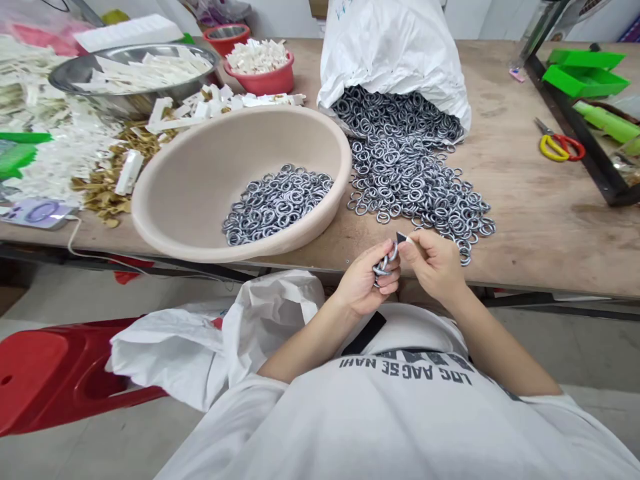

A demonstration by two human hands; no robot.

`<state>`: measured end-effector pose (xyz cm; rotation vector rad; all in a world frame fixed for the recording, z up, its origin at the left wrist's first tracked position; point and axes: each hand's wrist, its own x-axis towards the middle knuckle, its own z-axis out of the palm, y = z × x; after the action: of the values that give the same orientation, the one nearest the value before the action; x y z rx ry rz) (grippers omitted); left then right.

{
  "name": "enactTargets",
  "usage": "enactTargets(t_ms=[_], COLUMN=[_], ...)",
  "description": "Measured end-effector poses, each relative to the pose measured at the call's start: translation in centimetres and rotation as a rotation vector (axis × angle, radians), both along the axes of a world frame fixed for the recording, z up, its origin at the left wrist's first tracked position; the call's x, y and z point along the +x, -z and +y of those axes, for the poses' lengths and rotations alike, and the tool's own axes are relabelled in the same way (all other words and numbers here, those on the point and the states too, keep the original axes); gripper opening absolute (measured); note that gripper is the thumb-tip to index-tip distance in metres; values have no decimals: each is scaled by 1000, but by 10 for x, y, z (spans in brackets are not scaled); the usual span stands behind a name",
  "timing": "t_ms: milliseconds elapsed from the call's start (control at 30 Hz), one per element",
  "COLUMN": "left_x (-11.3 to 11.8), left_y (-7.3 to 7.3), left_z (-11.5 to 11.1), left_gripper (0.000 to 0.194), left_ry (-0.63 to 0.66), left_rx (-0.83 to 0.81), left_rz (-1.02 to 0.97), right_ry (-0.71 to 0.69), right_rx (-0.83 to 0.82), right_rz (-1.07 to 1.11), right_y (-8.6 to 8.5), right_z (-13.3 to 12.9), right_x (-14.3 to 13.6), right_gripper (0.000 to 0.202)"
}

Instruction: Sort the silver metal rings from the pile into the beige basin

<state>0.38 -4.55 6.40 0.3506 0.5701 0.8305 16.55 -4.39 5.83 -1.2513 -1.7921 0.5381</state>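
Observation:
My left hand is closed around several grey metal rings at the table's front edge. Close beside it, my right hand pinches a small dark blade-like piece against the topmost ring; its handle, if any, is hidden by my fingers. Just beyond both hands spreads a heap of loose grey rings, spilling from the mouth of a white sack. To the left stands a large beige basin with a pile of similar rings in it.
Scissors with yellow and red handles lie at the right, near green trays. White strips and brown pieces crowd the left, around a metal bowl and a red bowl. A red stool stands below at left.

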Motion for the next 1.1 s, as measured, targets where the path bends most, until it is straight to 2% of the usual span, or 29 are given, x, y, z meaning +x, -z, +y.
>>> enactTargets(t_ms=[133,300,367,433,500,600,733,867,967,1100], left_x=[-4,-10,-11,-11,-11,-8,0,8,12,15], left_y=[1,3,5,7,9,11,15,21,25,26], left_z=[0,9,13,16,18,17,12,7,4,2], left_gripper=[33,36,35,31,27,29,32,32,35,38], left_ry=[-6,-94,-135,-185,-226,-237,-212,-212,-226,-236], left_rx=[11,-39,-64,-77,-75,-22,195,387,424,440], left_rz=[-60,-118,-98,-56,21,159,292,405,434,446], right_ry=[120,245,265,268,245,148,-70,-157,-140,-110], right_rx=[-50,-137,-168,-184,-176,-148,-356,-500,-540,-497], right_rz=[-59,-598,-698,-695,-571,-187,284,469,576,690], right_y=[4,19,24,27,26,20,5,-4,-1,5], right_z=[9,12,12,13,15,15,6,-3,-5,-8], right_x=[14,21,22,22,24,24,17,6,0,-7], right_gripper=[36,30,28,25,20,19,31,37,37,32])
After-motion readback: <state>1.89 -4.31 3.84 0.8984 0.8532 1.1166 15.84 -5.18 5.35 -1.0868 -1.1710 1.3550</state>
